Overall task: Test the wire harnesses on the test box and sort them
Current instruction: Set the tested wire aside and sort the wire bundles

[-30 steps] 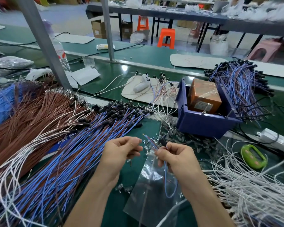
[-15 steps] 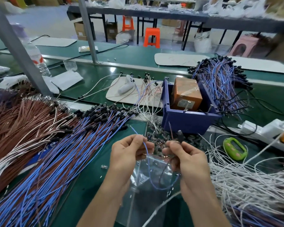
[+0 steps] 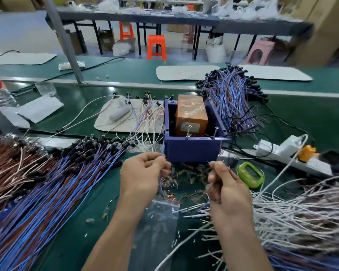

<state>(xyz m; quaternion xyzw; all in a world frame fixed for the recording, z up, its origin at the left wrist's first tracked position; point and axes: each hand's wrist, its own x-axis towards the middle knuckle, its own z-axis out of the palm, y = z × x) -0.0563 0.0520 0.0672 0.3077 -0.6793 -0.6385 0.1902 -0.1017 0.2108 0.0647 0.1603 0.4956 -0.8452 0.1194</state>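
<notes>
Blue harness [image 3: 160, 185] held before the test box [image 3: 192, 151]
Left hand [image 3: 143, 173] and right hand [image 3: 228, 185] fingers pinched its ends; light, limp, likely best gripped there.

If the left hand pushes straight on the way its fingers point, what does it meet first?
Probably the near wall of the blue bin, close to its left corner. The left hand, pinching a blue wire, points toward it from just in front; depth is unclear.
</notes>
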